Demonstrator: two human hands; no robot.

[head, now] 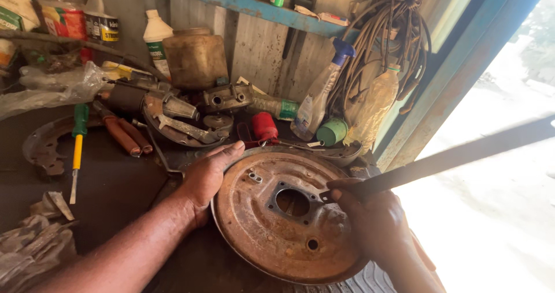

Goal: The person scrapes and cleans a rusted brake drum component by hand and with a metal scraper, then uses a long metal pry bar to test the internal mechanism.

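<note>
A round rusty brake backing plate [272,235] with a large centre hole lies on the dark workbench in front of me. My left hand [209,174] rests flat on its upper left rim, fingers stretched out along the edge. My right hand [370,218] is closed around a long flat dark metal bar [462,154], likely a file or blade. The bar's tip touches the plate next to the centre hole, and its other end runs up to the right edge of the view.
Behind the plate lie another brake plate with shoes [185,125], a red cylinder [265,126], a green cap [332,132], a spray bottle [324,91] and red-handled pliers [127,136]. A green and yellow screwdriver [77,148] lies at left, rags [34,241] below it.
</note>
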